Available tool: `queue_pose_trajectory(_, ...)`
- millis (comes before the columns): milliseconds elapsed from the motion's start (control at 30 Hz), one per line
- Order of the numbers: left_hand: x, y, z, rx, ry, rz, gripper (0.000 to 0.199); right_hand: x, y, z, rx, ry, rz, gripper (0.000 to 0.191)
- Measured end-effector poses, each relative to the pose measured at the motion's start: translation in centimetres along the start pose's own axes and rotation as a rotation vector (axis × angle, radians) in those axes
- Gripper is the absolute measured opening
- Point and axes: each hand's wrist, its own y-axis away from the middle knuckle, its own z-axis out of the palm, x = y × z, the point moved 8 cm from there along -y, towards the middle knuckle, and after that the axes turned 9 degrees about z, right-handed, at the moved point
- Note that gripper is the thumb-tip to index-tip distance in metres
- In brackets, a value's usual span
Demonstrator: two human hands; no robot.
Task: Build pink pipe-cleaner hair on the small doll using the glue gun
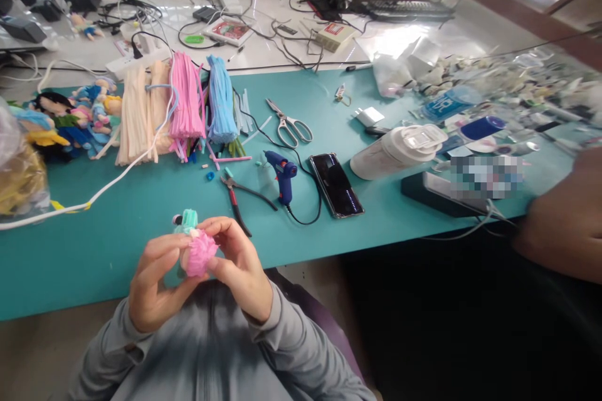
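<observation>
A small fuzzy doll [201,253] with pink on top and a teal part [189,219] is held up near the table's front edge. My left hand [157,276] grips its left side between thumb and fingers. On the other side, my right hand [242,266] pinches the pink part. Red-handled pliers [234,200] lie just beyond my hands, with a blue glue gun [283,177] to their right. Scissors [289,128] rest farther back. Bundles of cream [141,116], pink [185,100] and blue [221,100] fuzzy stems stand behind.
A phone [335,185], a white bottle [397,150] and a black box [437,193] lie to the right. Finished dolls [70,116] are piled at left. A white cable [117,178] crosses the green mat [94,263]. Another person's arm [564,219] is at far right.
</observation>
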Motion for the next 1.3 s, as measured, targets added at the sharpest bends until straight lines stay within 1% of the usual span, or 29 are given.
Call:
queue_pose_trajectory(167,0.0,-0.1,0.1,-0.016,-0.01,0.009,0.074,0.4,-0.2,0.3,0.0,-0.081,0.013,0.023)
queue_pose_trajectory(300,-0.2,0.1,0.1,-0.013,0.043,-0.01,0.078,0.7,-0.3,0.2,0.009,-0.11,0.033,0.023)
queue_pose_trajectory(333,-0.4,0.2,0.1,0.007,0.068,-0.045,0.079,0.8,-0.4,0.1,0.004,-0.112,0.048,0.024)
queue_pose_trajectory(400,-1.2,0.5,0.0,0.08,0.147,-0.167,0.075,1.1,-0.5,-0.1,-0.018,-0.123,0.071,0.03)
queue_pose_trajectory(467,-2.1,0.7,-0.1,0.188,0.265,-0.314,0.067,1.1,-0.6,-0.6,-0.04,-0.128,0.065,0.038)
queue_pose_trajectory(533,-2.7,0.9,0.0,0.286,0.384,-0.441,0.061,1.1,-0.6,-1.1,-0.051,-0.078,0.034,0.042)
queue_pose_trajectory(633,-3.3,1.2,0.4,0.361,0.485,-0.596,0.055,0.8,-0.5,-1.4,-0.06,0.124,-0.046,0.045)
queue_pose_trajectory(733,-3.9,1.8,0.7,0.396,0.529,-0.714,0.051,0.3,-0.1,-1.0,-0.056,0.361,-0.172,0.052)
queue_pose_trajectory(833,-4.3,2.4,0.9,0.397,0.523,-0.78,0.051,-0.3,0.2,-0.5,-0.01,0.556,-0.293,0.058)
queue_pose_trajectory(933,-4.3,2.7,1.0,0.377,0.485,-0.797,0.051,-0.9,0.5,-0.2,0.084,0.736,-0.377,0.052)
queue_pose_trajectory(1000,-4.2,2.7,1.0,0.359,0.468,-0.79,0.05,-1.0,0.6,-0.2,0.127,0.814,-0.388,0.047)
queue_pose_trajectory(1067,-4.0,2.8,1.0,0.337,0.454,-0.782,0.049,-0.7,0.5,-0.2,0.13,0.811,-0.354,0.046)
queue_pose_trajectory(1200,-4.0,2.9,0.9,0.298,0.432,-0.802,0.05,0.7,0.2,-0.5,0.089,0.675,-0.235,0.047)
queue_pose_trajectory(1300,-4.0,3.0,0.8,0.271,0.438,-0.844,0.049,1.2,0.1,-0.5,0.088,0.627,-0.211,0.045)
